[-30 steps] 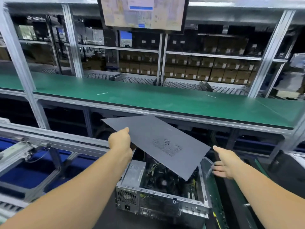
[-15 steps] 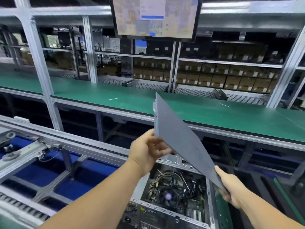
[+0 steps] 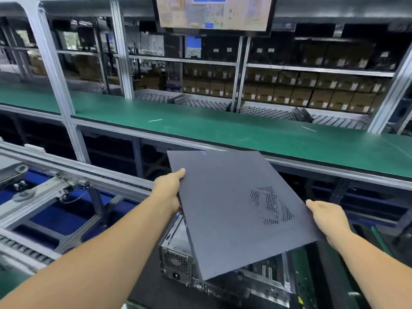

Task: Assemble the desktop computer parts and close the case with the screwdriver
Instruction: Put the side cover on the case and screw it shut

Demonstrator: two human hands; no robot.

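Below, the open computer case (image 3: 225,266) lies on the near bench. Over it, tilted, hangs the side panel (image 3: 231,215), probably light, stiff sheet metal, best held at opposite edges: left hand (image 3: 168,190) and right hand (image 3: 327,219) each pinch one.

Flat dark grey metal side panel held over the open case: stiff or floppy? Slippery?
The flat dark grey metal side panel probably handles stiff: held only at opposite edges by the left hand and right hand, it shows no sag. Likely light, since edge grips carry it. The smooth matte face could slip.
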